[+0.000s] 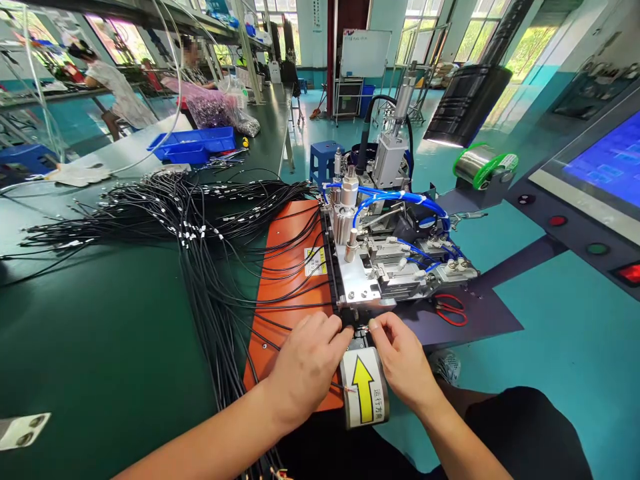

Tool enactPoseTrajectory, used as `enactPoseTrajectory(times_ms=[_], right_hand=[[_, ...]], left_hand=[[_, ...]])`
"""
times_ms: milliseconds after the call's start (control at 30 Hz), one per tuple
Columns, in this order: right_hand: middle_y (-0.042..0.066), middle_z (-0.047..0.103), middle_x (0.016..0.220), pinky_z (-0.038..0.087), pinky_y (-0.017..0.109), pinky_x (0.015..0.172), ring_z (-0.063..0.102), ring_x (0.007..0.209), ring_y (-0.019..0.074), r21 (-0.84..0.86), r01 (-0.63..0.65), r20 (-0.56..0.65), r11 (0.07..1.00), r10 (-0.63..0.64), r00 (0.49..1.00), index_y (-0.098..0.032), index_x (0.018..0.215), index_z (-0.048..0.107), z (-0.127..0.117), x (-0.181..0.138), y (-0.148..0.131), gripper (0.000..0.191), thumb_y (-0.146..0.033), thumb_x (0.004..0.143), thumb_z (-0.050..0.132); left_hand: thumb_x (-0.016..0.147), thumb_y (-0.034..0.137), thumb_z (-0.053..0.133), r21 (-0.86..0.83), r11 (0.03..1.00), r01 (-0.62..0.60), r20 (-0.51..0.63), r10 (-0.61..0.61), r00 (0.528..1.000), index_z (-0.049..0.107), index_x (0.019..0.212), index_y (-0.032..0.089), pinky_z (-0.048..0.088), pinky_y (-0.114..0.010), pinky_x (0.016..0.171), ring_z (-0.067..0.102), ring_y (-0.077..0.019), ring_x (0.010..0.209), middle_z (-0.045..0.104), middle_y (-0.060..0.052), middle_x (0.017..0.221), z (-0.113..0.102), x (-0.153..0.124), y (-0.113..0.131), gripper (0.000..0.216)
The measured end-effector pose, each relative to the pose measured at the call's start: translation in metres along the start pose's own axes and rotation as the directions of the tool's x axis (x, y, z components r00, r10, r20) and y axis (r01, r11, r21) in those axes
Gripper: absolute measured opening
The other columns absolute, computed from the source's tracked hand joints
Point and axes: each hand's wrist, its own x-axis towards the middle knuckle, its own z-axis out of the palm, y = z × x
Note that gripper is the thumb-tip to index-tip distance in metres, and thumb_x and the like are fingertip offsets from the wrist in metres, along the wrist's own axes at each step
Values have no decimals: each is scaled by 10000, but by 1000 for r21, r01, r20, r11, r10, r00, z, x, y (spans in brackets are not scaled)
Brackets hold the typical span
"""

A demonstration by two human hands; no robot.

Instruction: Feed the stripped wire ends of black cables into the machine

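Note:
My left hand (306,363) pinches a thin black cable (280,313) at the front slot of a small metal machine (380,267). My right hand (403,360) pinches the cable's bare end at the same slot, just right of the left fingertips. Both hands rest above a white label with a yellow arrow (365,390). The machine carries blue air hoses (400,197) and sits beside an orange plate (290,280). A large bundle of black cables (190,220) fans out across the green bench to the left.
Red-handled scissors (450,308) lie right of the machine. A solder spool (483,167) and a control panel with a blue screen (610,160) stand at right. Blue trays (195,143) sit farther back, and two people work at benches behind.

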Motion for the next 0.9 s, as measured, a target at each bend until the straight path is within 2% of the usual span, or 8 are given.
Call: enactPoseTrajectory(times_ms=[233,567,667,733,767,800,833,900], right_hand=[[-16,563,702,393,264,610,495,649,163,22,-20,-14,1000,20,1000,-215,765,565,2,2,3,351,-502,946,477],[-14,539,686,379,251,549,464,617,152,293,-194,104,936,170,980,-196,767,576,5,4,6,358,-524,907,536],[4,564,690,409,267,551,494,612,166,241,-189,94,952,171,981,-199,773,589,-1,-1,2,356,-517,919,520],[27,598,739,441,290,596,544,659,191,48,-55,-54,997,58,997,-211,831,618,-5,-11,-2,308,-483,935,517],[42,618,799,459,304,645,572,710,204,-63,70,-113,996,-77,991,-220,889,632,-7,-17,-4,253,-443,942,523],[61,638,878,471,318,705,595,782,218,-152,250,-67,956,-262,963,-229,963,645,-6,-24,-5,189,-388,936,546],[72,644,928,472,326,741,601,836,229,-218,433,35,874,-437,899,-236,1009,650,-5,-31,-5,159,-345,912,587],[66,646,912,447,305,667,587,780,218,-324,690,199,647,-667,718,-240,1063,657,2,-41,-3,241,-323,838,684]], left_hand=[[991,145,422,0,998,70,-11,-70,997,651,899,163,404,-367,701,476,-211,746,575,-44,803,2,-2,-2,248],[962,117,468,-76,991,108,-15,-110,994,663,944,167,376,-362,731,495,-212,800,580,-47,840,7,-2,-6,202],[942,114,508,-82,987,136,8,-136,991,666,928,171,380,-365,738,494,-213,811,577,-43,845,7,-2,-6,168],[933,112,525,-91,985,148,32,-146,989,668,922,175,385,-364,738,491,-211,815,573,-41,851,5,-2,-7,157],[928,111,530,-101,983,154,44,-150,988,669,922,179,389,-362,738,489,-211,821,570,-42,859,4,-2,-7,155],[923,112,537,-115,980,162,55,-157,986,671,925,185,393,-360,739,489,-212,833,567,-43,871,2,-2,-7,153],[917,115,544,-131,976,174,66,-167,984,674,928,193,397,-359,741,489,-216,848,562,-44,883,-1,-2,-7,153],[910,118,547,-166,964,206,95,-192,977,682,925,211,406,-356,743,490,-223,877,556,-45,900,-6,-1,-7,165]])
